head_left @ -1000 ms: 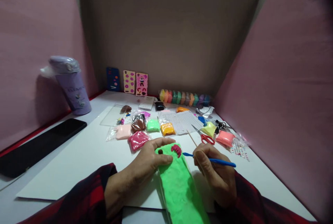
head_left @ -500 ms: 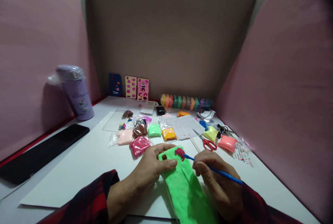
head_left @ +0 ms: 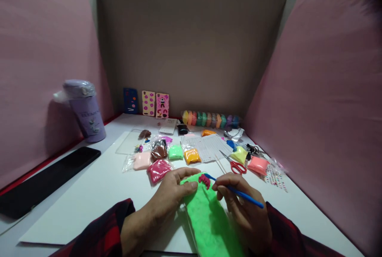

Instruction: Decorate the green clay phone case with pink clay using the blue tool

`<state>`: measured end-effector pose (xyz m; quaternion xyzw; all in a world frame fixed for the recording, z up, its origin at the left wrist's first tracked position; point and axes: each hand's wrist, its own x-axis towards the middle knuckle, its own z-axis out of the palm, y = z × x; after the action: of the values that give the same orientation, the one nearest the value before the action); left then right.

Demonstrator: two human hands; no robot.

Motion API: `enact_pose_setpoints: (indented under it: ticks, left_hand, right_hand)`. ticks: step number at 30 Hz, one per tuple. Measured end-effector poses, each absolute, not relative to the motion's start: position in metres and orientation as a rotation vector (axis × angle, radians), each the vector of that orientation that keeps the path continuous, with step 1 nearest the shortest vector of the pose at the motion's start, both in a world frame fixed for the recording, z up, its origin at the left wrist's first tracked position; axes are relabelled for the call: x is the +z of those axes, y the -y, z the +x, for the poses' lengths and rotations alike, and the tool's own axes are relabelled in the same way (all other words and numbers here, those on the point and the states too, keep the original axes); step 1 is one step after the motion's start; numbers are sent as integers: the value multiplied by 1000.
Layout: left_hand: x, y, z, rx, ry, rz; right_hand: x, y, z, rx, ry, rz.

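Observation:
My left hand grips the upper left edge of a phone case covered in bright green clay, thumb on the front and fingers behind. Near the case's top sits a small dark pink clay piece with a ridged, curved shape. Between the thumb and fingers of my right hand is a slim blue modelling tool, its tip touching the pink piece's upper edge. The lower end of the case runs out of view at the bottom.
Packets of clay, such as dark pink and orange, lie beyond my hands. Red-handled scissors and thin sticks are to the right. A purple tumbler and black phone stand and lie left. Decorated cases lean at the back.
The blue tool's tip has shifted from the right side of the pink piece to its upper edge. Both hands and the case sit slightly further left in view.

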<state>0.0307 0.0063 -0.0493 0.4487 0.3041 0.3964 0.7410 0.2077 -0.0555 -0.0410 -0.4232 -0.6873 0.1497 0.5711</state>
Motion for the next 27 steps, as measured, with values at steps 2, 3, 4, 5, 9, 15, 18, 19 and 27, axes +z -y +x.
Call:
enact_pose_setpoints:
  ticks: [2, 3, 4, 5, 9, 15, 18, 19, 27]
  left_hand:
    - [-50, -7, 30, 865, -666, 985]
    - [-50, -7, 30, 862, -663, 984]
    - [-51, -7, 29, 862, -659, 981]
    - [-50, -7, 29, 862, -656, 974]
    - [-45, -4, 30, 839, -631, 940]
    - [-36, 0, 30, 837, -626, 931]
    - [-41, -1, 28, 795, -641, 942]
    - [-43, -2, 27, 790, -644, 951]
    - [-44, -3, 26, 709, -617, 1064]
  right_hand:
    - [-41, 55, 208, 363, 1611, -982]
    - [-41, 55, 207, 372, 1605, -978]
    - [-41, 55, 207, 380, 1600, -970]
    - [-41, 55, 207, 388, 1596, -963]
    - [-43, 54, 208, 420, 1601, -928]
    - [-43, 55, 207, 441, 1598, -934]
    - [-41, 57, 206, 436, 1590, -973]
    - [-41, 57, 206, 433, 1564, -990]
    - [-41, 52, 212, 443, 1512, -928]
